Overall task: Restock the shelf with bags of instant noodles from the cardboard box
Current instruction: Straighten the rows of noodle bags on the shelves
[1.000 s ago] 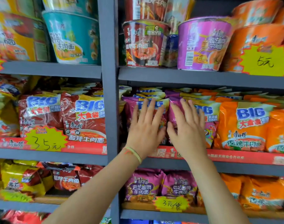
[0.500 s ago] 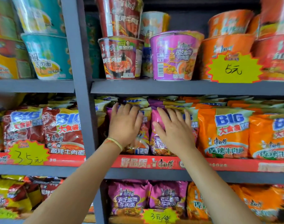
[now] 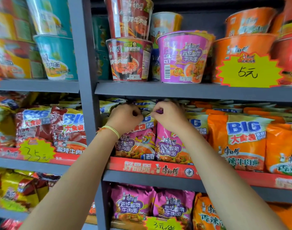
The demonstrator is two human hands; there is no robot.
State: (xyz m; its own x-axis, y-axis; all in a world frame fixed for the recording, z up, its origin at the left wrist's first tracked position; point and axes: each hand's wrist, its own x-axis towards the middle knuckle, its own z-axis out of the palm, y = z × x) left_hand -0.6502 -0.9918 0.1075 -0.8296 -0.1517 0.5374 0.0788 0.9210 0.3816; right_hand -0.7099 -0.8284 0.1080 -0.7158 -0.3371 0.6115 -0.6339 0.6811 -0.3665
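Fingers of the left hand and right hand curl tight over the top edges of two purple noodle bags standing on the middle shelf, bags hanging toward six o'clock below each grip.

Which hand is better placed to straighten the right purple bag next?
Probably the right hand: its fingers already pinch that right purple bag's top. The left hand grips the neighbouring bag.
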